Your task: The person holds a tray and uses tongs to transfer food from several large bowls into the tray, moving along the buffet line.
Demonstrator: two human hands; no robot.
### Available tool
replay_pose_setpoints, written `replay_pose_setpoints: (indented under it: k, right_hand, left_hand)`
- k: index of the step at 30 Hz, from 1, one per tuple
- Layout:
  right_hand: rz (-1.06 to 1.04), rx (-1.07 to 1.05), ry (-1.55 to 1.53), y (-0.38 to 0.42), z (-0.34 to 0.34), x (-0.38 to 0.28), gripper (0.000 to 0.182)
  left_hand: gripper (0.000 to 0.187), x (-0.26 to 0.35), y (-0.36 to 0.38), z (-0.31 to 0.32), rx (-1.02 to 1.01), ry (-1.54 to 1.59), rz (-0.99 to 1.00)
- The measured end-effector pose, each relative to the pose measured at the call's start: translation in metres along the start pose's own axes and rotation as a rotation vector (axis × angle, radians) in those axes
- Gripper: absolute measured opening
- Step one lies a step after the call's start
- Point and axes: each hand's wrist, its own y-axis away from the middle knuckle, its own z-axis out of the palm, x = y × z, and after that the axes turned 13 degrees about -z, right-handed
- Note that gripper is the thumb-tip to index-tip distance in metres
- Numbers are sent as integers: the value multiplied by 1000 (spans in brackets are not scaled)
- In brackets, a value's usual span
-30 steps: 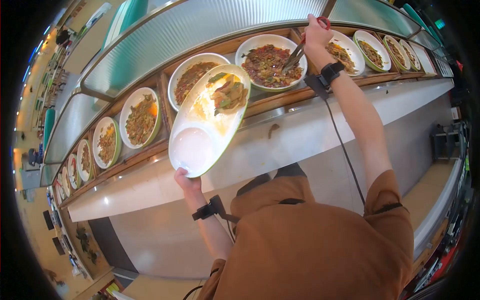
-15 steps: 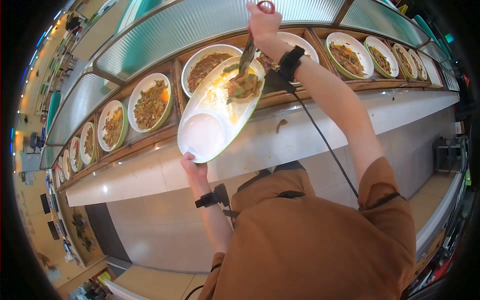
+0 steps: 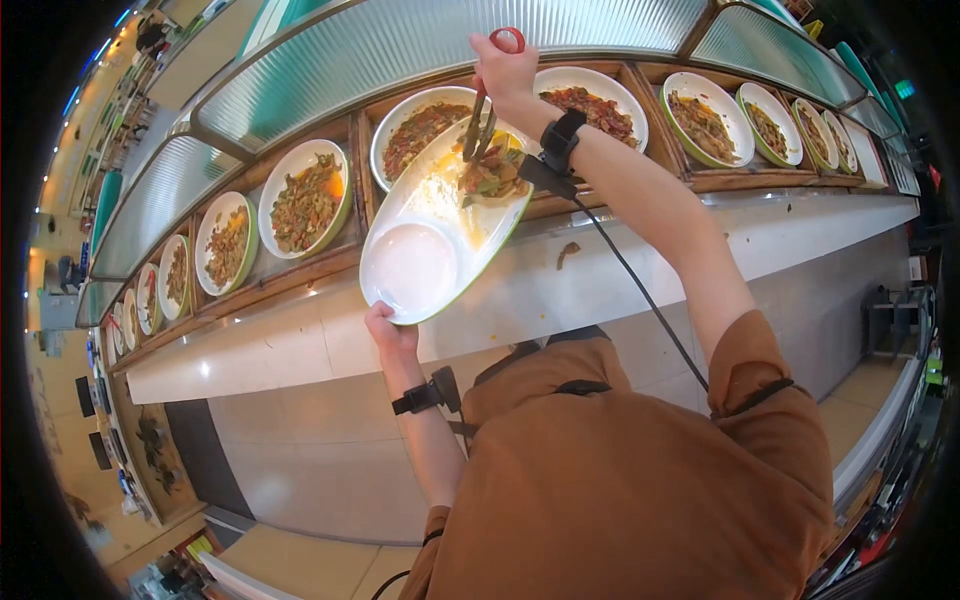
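My left hand [image 3: 388, 331] grips the near rim of a long white divided plate [image 3: 415, 265], held tilted over the counter. Its near round well is bare. Cooked vegetables and meat [image 3: 492, 172] lie in its far section. My right hand [image 3: 503, 70] holds red-handled tongs [image 3: 480, 118] over that food, tips spread just above it. Both wrists wear black bands, and a cable runs from the right one.
A curved buffet line holds several white bowls of cooked dishes, such as one [image 3: 303, 197] at the left and one [image 3: 592, 101] behind my right arm. A ribbed glass guard [image 3: 330, 60] rises behind them. A food scrap [image 3: 567, 252] lies on the white counter.
My right hand brought the tongs with food from the serving bowl leftward to my plate. The tongs now stand apart over the added food. The plate stayed in my left hand.
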Motion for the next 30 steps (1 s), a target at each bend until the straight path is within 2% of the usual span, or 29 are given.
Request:
replay_pose_setpoints:
  k: [3,8,14,21,22,25,29,30]
  right_hand:
    - [28,-27,-28,-4,-2,-9,26]
    - [23,41,33,-2,-7,4,23]
    - [-20,26,-97,-22,-44,-39,20]
    - [-165,296,93,-62,-122,-91,22]
    - [-192,359,131,-70,-135,-85,24]
    - [-281,295,236,-78,-174,-74,24]
    - [-228,414,378,-79,-201,-58,28]
    - [-248,405,430,-89,-215,-39,22]
  left_hand:
    - [66,-1,1,2,5,-6,8]
    - [67,-1,-2,-2,-19,-14,8]
    - [74,-2,0,2,47,-24,12]
    - [77,-4,1,1,30,-31,12]
    - [76,-4,1,2,34,-31,16]
    - [76,-4,3,6,52,-31,21]
    - [75,-4,4,7,65,-49,20]
    - [75,-5,4,8,69,-52,20]
